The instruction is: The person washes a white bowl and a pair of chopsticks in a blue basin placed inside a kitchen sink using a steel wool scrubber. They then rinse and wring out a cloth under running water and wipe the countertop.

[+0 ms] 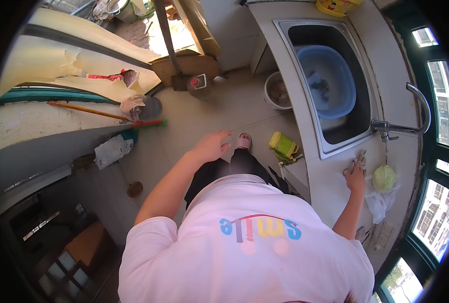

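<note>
My right hand (355,178) is closed on a crumpled, greyish cloth (359,161) on the countertop (326,181), just below the sink's near corner. Beside it, a green cabbage (384,178) rests against a thin white plastic bag (379,200). My left hand (211,145) hangs over the floor in front of my body, fingers apart and holding nothing. In the steel sink (332,149) sits a blue plastic basin (347,89) with water and a dark scrubber-like item (321,91) in it. A chrome faucet (402,128) curves over the counter at the sink's side.
A white bucket (271,104) and a yellow-green plastic container (283,146) stand on the floor by the counter. Further off are a clear jug with a red cap (195,82), a wooden-handled broom (91,110) and a white bag (113,150). A yellow container (337,7) stands behind the sink.
</note>
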Tool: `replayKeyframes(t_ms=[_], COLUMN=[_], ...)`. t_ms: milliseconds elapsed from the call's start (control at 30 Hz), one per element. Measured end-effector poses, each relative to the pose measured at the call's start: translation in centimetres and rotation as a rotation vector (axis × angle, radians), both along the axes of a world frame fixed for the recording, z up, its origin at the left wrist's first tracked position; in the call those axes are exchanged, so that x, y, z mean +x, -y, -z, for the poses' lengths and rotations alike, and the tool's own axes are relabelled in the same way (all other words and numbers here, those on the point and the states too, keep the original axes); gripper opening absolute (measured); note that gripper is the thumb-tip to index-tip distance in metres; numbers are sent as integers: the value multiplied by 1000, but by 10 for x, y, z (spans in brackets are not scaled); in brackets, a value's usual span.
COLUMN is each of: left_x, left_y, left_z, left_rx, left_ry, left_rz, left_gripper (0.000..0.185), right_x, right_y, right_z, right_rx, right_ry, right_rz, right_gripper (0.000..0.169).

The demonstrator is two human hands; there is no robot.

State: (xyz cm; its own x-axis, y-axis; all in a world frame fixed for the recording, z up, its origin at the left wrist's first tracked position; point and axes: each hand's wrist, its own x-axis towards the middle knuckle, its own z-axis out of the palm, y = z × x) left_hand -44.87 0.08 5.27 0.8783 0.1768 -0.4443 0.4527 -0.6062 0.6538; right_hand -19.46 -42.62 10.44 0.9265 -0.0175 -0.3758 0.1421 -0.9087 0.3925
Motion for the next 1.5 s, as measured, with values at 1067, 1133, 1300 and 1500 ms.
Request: replayKeyframes(t_ms=[1067, 1133, 1300, 1500], left_x=[-746, -750, -779, -816], left_y=[341, 314, 246, 207], left_z=[185, 191, 171, 158], left_rx=[-473, -480, -522, -259], left_ry=[-196, -147, -37, 126], left_rz=[-2235, -2240, -2361, -2677], left_gripper=[14, 18, 23, 26], right_x=[-727, -755, -792, -866], right_y=[-528, -554, -654, -756], right_z=[110, 124, 210, 243], right_rx=[-54, -145, -245, -891], right_ry=[-1286, -1266, -1155, -886], right_rz=[-2052, -2112, -2219, -2756], right_gripper=[35, 35, 32, 16])
